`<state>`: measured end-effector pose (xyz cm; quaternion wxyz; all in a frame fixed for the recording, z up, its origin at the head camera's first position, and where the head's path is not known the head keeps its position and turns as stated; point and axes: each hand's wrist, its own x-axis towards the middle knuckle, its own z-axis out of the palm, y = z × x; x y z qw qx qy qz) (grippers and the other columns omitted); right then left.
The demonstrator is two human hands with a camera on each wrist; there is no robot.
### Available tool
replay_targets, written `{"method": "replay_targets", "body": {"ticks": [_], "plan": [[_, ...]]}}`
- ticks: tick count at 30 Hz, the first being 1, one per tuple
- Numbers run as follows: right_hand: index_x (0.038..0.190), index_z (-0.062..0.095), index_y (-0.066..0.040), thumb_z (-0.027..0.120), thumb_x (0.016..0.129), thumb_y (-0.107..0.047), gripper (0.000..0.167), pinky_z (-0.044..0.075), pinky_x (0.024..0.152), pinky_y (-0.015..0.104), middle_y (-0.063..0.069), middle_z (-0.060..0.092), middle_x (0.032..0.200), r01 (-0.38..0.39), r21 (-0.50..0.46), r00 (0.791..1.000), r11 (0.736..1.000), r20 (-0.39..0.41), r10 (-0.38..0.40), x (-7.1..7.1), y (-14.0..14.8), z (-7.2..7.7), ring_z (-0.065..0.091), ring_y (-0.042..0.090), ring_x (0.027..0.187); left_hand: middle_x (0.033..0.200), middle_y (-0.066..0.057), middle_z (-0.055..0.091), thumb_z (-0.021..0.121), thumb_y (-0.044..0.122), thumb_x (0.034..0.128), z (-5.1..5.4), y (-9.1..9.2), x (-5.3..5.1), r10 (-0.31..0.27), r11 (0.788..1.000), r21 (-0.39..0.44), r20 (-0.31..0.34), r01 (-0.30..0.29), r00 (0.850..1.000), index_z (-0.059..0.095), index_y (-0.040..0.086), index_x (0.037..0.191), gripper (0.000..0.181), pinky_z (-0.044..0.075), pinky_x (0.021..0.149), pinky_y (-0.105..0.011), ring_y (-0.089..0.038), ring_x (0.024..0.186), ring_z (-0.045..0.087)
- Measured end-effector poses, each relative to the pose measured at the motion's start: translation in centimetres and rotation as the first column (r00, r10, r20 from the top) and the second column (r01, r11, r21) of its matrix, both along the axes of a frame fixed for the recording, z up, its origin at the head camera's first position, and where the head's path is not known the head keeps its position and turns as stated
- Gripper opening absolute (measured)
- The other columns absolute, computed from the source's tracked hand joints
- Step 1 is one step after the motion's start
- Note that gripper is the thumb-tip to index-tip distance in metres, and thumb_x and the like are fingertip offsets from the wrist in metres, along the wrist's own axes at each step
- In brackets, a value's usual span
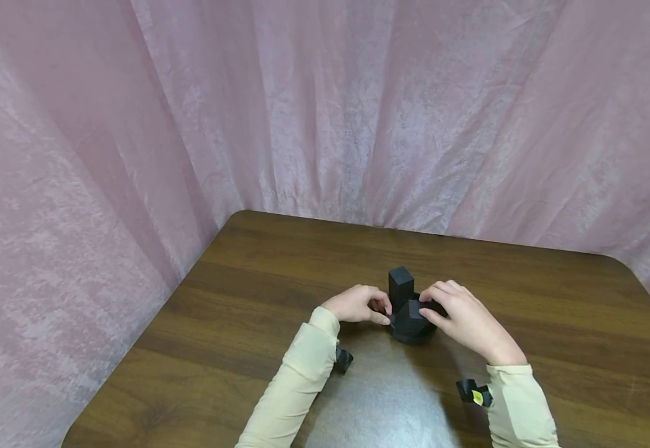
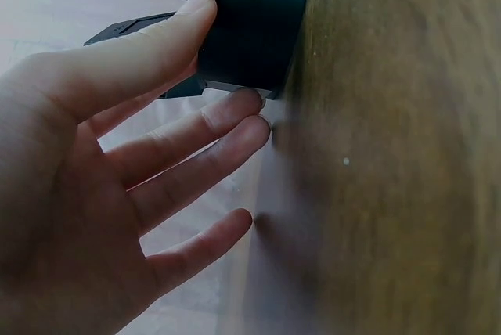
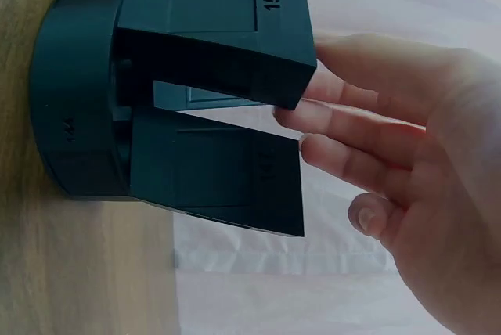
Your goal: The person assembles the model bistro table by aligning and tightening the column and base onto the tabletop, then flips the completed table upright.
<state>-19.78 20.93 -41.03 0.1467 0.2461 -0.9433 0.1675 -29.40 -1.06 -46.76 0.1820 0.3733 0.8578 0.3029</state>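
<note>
A black round base (image 1: 412,337) stands on the table with angular black blocks rising from it. My left hand (image 1: 358,305) is at its left side; in the left wrist view the thumb lies on the base wall (image 2: 258,30) marked 145, fingertips against its edge. My right hand (image 1: 467,317) pinches the upper end of a block (image 3: 219,30) marked 151 between thumb and fingers. Below it in the right wrist view is a second block (image 3: 219,167), its number hard to read. A taller block (image 1: 401,286) stands upright at the back.
The wooden table (image 1: 235,292) has rounded far corners and meets a pink curtain (image 1: 325,112) behind and at the left. Black wrist devices (image 1: 473,393) stick out from the cream sleeves (image 1: 297,379).
</note>
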Motion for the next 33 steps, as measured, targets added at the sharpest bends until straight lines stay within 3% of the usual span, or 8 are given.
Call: {"method": "replay_targets", "body": {"ticks": [12, 25, 29, 33], "plan": [[0.105, 0.066, -0.014, 0.073, 0.085, -0.015, 0.022, 0.043, 0.067, 0.025, -0.012, 0.055, 0.081, -0.073, 0.008, 0.994, 0.997, 0.081, 0.072, 0.4, 0.1, 0.6, 0.051, 0.007, 0.076, 0.093, 0.003, 0.063, 0.076, 0.023, 0.0845, 0.0, 0.1, 0.0, 0.005, 1.0, -0.001, 0.009, -0.005, 1.0, 0.07, 0.016, 0.094, 0.013, 0.044, 0.077, -0.016, -0.003, 0.084, 0.056], [0.116, 0.063, -0.013, 0.069, 0.085, 0.0, 0.034, 0.041, 0.065, 0.02, -0.017, 0.051, 0.078, -0.15, 0.016, 0.978, 0.989, 0.148, 0.146, 0.5, 0.0, 1.1, 0.047, 0.003, 0.073, 0.093, 0.003, 0.063, 0.075, 0.023, 0.0847, 0.3, 0.0, 0.1, 0.002, 1.0, -0.007, -0.007, -0.002, 1.0, 0.07, 0.016, 0.095, 0.014, 0.045, 0.077, -0.017, -0.004, 0.085, 0.056], [0.12, 0.062, -0.014, 0.073, 0.081, 0.001, 0.043, 0.043, 0.067, 0.023, -0.01, 0.053, 0.085, -0.184, 0.02, 0.977, 0.983, 0.113, 0.181, 0.5, -0.2, 0.9, 0.05, 0.008, 0.076, 0.094, 0.002, 0.063, 0.075, 0.023, 0.0852, 0.4, 0.1, 0.1, 0.007, 1.0, -0.011, 0.005, -0.007, 1.0, 0.069, 0.016, 0.096, 0.014, 0.045, 0.077, -0.017, -0.005, 0.085, 0.056], [0.124, 0.063, -0.018, 0.073, 0.076, 0.006, 0.055, 0.048, 0.076, 0.033, 0.0, 0.059, 0.105, -0.223, 0.045, 0.975, 0.974, 0.018, 0.223, 0.5, -0.4, 0.5, 0.054, 0.016, 0.095, 0.095, 0.002, 0.063, 0.074, 0.023, 0.0859, 0.4, 0.1, 0.1, 0.012, 1.0, -0.016, 0.02, -0.011, 1.0, 0.069, 0.016, 0.096, 0.014, 0.045, 0.077, -0.018, -0.006, 0.086, 0.057]]}}
